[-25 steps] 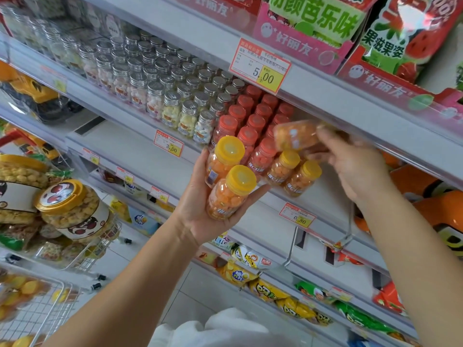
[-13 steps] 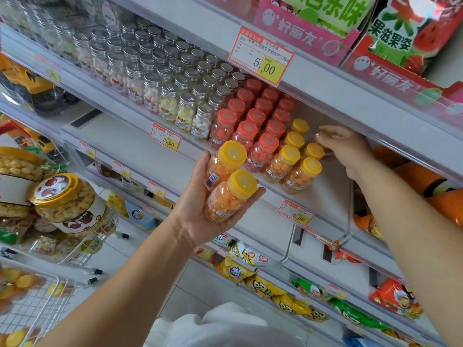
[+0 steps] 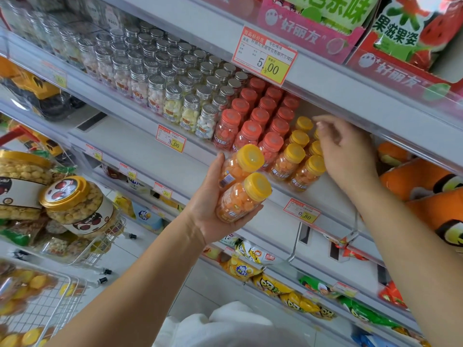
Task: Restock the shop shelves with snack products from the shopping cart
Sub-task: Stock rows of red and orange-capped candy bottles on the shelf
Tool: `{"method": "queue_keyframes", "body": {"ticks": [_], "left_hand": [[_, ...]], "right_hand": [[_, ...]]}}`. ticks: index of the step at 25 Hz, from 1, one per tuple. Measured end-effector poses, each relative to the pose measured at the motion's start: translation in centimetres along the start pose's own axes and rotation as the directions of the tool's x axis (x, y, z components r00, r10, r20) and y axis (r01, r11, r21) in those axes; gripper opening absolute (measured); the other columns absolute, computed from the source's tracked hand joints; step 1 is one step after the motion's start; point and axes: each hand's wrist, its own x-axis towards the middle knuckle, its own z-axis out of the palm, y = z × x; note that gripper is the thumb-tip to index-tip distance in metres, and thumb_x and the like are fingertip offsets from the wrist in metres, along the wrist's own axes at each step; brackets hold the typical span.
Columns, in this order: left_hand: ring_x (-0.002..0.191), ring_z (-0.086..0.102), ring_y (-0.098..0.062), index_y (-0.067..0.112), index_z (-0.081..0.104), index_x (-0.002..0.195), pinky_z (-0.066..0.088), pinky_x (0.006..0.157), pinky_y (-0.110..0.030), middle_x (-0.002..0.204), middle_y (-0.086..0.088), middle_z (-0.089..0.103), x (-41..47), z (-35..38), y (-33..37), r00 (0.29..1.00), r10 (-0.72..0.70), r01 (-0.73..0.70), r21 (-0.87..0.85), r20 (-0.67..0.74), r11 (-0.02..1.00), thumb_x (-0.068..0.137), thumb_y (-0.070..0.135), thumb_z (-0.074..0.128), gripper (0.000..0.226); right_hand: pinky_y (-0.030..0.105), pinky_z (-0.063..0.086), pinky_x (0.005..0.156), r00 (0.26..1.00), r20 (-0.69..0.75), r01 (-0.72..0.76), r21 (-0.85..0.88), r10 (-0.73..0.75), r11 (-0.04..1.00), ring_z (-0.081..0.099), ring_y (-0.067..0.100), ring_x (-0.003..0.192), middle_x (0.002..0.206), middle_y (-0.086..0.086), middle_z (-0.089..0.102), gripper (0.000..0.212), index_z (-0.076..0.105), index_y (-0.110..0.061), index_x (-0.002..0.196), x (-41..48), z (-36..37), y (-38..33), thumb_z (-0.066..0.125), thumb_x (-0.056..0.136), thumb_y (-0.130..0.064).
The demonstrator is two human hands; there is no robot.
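Place: a shop, in its snack aisle.
Shelving: tiered white shelves (image 3: 140,152) run from 9 o'clock to 3 o'clock.
Prices: printed red-and-yellow price tags (image 3: 265,56) are clipped to the shelf edges, reading 5.00, 3.00 and 0.80.
Stock: identical silver-capped bottles (image 3: 172,91), red-capped bottles (image 3: 260,113) and yellow-capped bottles (image 3: 290,159) stand in tight rows at 12 o'clock. Branded display boxes (image 3: 308,33) sit at 1 o'clock, snack bags (image 3: 273,284) at 5 o'clock.
Cart: a wire shopping cart (image 3: 62,291) holds jars (image 3: 75,204) at 8 o'clock.

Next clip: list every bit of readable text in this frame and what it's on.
"5.00": top price tag.
"3.00": middle price tag, under the silver-capped bottles.
"0.80": lower price tag, under the yellow-capped bottles.
"好丽友": pink display box and red display box.
"果滋果姿": watermelon pack.
Too blurred: bottle labels, small print, remaining tags.
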Motion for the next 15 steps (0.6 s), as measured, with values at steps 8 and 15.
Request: {"method": "queue_keyframes", "body": {"ticks": [8, 15], "left_hand": [[0.066, 0.071, -0.018, 0.015, 0.068, 0.106, 0.061, 0.061, -0.031, 0.083, -0.006, 0.074, -0.4, 1.9, 0.4, 0.998, 0.068, -0.069, 0.201, 0.015, 0.977, 0.084, 0.069, 0.053, 0.06], [0.061, 0.071, -0.021, 0.015, 0.069, 0.105, 0.062, 0.059, -0.034, 0.077, -0.007, 0.074, 0.0, -0.3, 0.2, 0.995, 0.078, -0.071, 0.099, -0.069, 0.993, 0.088, 0.052, 0.064, 0.041]], "right_hand": [[0.018, 0.05, 0.061, 0.929, 0.353, -0.084, 0.49, -0.11, 0.868, 0.068, 0.001, 0.073, 0.096, -0.007, 0.074, 0.022, 0.066, -0.031, 0.113, -3.5, 0.2, -5.5, 0.065, 0.091, -0.03], [0.043, 0.04, 0.106, 0.944, -0.009, -0.323, 0.164, 0.329, 0.932, 0.055, 0.032, 0.122, 0.129, 0.014, 0.062, 0.053, 0.061, -0.011, 0.128, 1.0, -0.6, -2.0, 0.043, 0.098, -0.05]]}}
